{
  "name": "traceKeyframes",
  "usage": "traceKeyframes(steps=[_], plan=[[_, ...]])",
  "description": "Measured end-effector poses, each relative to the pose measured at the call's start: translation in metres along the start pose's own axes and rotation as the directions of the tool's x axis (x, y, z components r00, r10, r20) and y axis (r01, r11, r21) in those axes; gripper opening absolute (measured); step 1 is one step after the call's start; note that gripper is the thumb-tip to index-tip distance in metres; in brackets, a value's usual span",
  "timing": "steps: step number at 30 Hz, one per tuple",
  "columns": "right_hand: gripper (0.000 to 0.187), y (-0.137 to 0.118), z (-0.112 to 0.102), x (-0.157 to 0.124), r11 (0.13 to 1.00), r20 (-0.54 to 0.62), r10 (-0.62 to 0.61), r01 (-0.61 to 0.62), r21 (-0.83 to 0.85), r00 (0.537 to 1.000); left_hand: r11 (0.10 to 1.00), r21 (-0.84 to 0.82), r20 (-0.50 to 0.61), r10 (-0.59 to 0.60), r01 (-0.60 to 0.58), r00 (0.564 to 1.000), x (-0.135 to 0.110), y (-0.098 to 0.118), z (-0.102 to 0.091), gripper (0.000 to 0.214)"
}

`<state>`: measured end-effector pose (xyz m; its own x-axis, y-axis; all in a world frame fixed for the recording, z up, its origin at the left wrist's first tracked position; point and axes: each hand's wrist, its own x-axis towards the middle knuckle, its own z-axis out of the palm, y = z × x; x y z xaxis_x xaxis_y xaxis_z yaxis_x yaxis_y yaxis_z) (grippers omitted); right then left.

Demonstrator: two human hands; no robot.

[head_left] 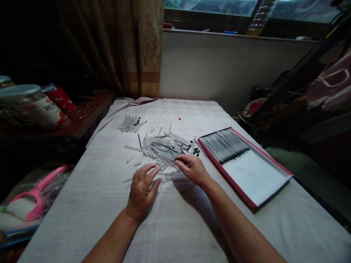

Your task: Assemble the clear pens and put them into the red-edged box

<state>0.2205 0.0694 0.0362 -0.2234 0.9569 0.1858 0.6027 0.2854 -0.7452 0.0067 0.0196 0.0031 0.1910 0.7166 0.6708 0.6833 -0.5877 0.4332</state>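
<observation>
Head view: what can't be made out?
All in the head view:
Right hand: what it pinches, if anything; its own fingers hide it.
Heap of pen parts: what lies underneath, hidden by the top layer.
Red piece: too small to identify.
Rear jar: cut off by the left edge.

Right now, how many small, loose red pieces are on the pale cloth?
1: the small red piece lies beyond the heap of clear tubes. Others may be hidden under the heap.
</observation>
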Motion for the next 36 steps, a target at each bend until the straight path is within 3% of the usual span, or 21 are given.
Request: traceKeyframes(steps=[2,5,10,12,15,18,20,23,31,36], plan=[[0.017,-0.008,0.013,-0.012,0.989,0.030,-0.068,0.063,0.135,0.997,0.990,0.104,0.011,0.092,-0.092,0.996,0.000,0.002,-0.001,0.033],[0.015,-0.017,0.023,-0.019,0.966,0.075,-0.114,0.093,0.240,0.991,0.982,0.137,0.094,0.115,-0.128,0.989,-0.002,0.001,0.000,0.029],[0.019,-0.011,0.013,-0.011,0.961,0.122,-0.067,0.031,0.274,0.990,0.991,0.102,0.140,0.074,-0.089,0.987,-0.006,-0.005,0.003,0.021],[0.022,-0.001,0.001,-0.007,0.982,0.075,-0.001,-0.013,0.186,0.997,0.994,0.105,0.110,0.024,-0.035,0.994,-0.007,-0.007,0.004,0.021],[0.021,0.015,-0.021,-0.001,0.979,-0.058,0.146,-0.153,-0.137,0.988,0.994,0.098,0.087,-0.058,0.050,0.994,-0.008,-0.008,0.005,0.024],[0.021,0.026,-0.036,-0.001,0.853,-0.077,0.281,-0.285,-0.436,0.957,0.992,0.080,0.127,-0.110,0.100,0.986,-0.009,-0.008,0.005,0.024],[0.023,0.029,-0.039,-0.002,0.789,-0.024,0.332,-0.292,-0.540,0.943,0.992,0.063,0.149,-0.114,0.106,0.982,-0.009,-0.008,0.005,0.023],[0.024,0.026,-0.035,-0.003,0.740,0.024,0.366,-0.274,-0.615,0.930,0.992,0.051,0.158,-0.118,0.111,0.980,-0.009,-0.008,0.005,0.022],[0.027,0.011,-0.028,0.001,0.618,0.014,0.453,-0.303,-0.726,0.891,0.994,0.067,0.154,-0.098,0.089,0.983,-0.008,-0.007,0.004,0.023],[0.029,0.008,-0.031,0.005,0.581,0.054,0.468,-0.261,-0.771,0.882,0.993,0.066,0.152,-0.109,0.100,0.982,-0.009,-0.008,0.005,0.024]])
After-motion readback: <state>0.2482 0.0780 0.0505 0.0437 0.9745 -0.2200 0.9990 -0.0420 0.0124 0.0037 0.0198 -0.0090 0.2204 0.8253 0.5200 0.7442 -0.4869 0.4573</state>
